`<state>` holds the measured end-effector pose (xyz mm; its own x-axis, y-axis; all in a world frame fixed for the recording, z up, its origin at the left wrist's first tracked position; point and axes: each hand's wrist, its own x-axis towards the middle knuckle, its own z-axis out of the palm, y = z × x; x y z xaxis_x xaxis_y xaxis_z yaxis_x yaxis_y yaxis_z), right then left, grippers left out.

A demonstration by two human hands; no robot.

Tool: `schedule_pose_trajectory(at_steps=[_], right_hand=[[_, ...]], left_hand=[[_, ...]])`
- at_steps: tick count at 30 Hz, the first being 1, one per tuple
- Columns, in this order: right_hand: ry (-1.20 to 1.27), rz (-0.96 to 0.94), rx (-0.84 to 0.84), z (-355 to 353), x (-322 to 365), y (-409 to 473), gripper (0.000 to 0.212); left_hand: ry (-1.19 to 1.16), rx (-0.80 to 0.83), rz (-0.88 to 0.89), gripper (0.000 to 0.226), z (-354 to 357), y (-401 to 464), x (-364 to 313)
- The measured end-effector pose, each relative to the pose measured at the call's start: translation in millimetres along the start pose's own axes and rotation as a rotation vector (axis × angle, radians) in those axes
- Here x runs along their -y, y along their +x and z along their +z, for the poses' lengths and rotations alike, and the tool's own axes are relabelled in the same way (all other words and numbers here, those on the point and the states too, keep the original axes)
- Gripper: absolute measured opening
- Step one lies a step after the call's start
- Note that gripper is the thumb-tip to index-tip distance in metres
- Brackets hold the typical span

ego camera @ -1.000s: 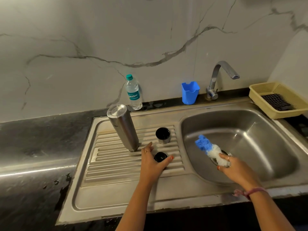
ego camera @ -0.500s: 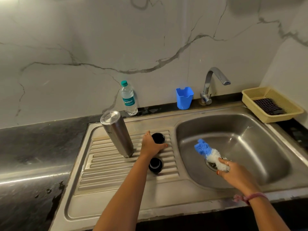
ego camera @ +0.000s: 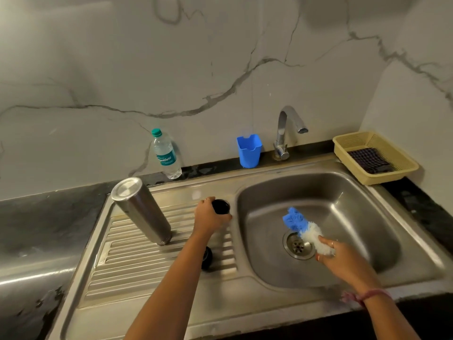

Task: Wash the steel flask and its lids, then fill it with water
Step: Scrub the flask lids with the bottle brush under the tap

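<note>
**Sink station: flask inverted on drainboard, left hand on cup lid**

The steel sink unit (ego camera: 257, 305) spans the frame, with a ribbed drainboard (ego camera: 127, 266) on the left and the basin (ego camera: 348, 200) on the right. A marble-patterned wall (ego camera: 171, 57) stands behind it. A chrome tap (ego camera: 286, 128) rises at the rear edge of the basin. A yellow basket (ego camera: 343, 146) sits at the far right on the dark counter and holds a dark checked cloth (ego camera: 367, 159).

The steel flask (ego camera: 142, 214) stands upside down on the drainboard, mouth down. A plastic water bottle (ego camera: 165, 155) stands against the wall behind it. A blue plastic holder (ego camera: 248, 150) stands just left of the tap.

The left hand (ego camera: 208, 217) has its fingers curled around the steel cup lid (ego camera: 221, 206), which is on the drainboard near the basin edge. The right hand (ego camera: 343, 258) grips a blue-and-white bottle brush (ego camera: 304, 229) by its lower end, over the drain (ego camera: 297, 246). The black inner lid (ego camera: 207, 257) lies on the drainboard, partly hidden by the left forearm.
</note>
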<state>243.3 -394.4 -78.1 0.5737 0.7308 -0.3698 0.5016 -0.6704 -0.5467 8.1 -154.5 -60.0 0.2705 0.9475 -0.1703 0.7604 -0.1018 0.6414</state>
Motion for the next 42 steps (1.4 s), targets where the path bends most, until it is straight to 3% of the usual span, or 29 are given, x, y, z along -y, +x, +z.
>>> schedule_pose_trajectory(at_steps=[8, 14, 21, 27, 33, 42], right_hand=[[0.019, -0.001, -0.004, -34, -28, 19, 0.059], [0.048, -0.007, -0.002, -57, -44, 35, 0.058], [0.051, -0.025, -0.001, -70, -60, 60, 0.057], [0.007, -0.044, -0.014, -76, -63, 80, 0.056], [0.023, -0.064, -0.029, -78, -69, 95, 0.055], [0.004, -0.057, -0.023, -73, -71, 102, 0.055]], left_hand=[[0.171, 0.202, 0.241, 0.065, 30, 10, -72], [0.393, 0.314, 0.308, 0.106, 59, 25, -128], [0.444, 0.468, 0.337, 0.120, 76, 56, -179], [0.585, 0.478, 0.322, 0.123, 88, 94, -206], [0.705, 0.387, 0.326, 0.115, 101, 120, -213], [0.580, 0.407, 0.272, 0.119, 115, 138, -212]])
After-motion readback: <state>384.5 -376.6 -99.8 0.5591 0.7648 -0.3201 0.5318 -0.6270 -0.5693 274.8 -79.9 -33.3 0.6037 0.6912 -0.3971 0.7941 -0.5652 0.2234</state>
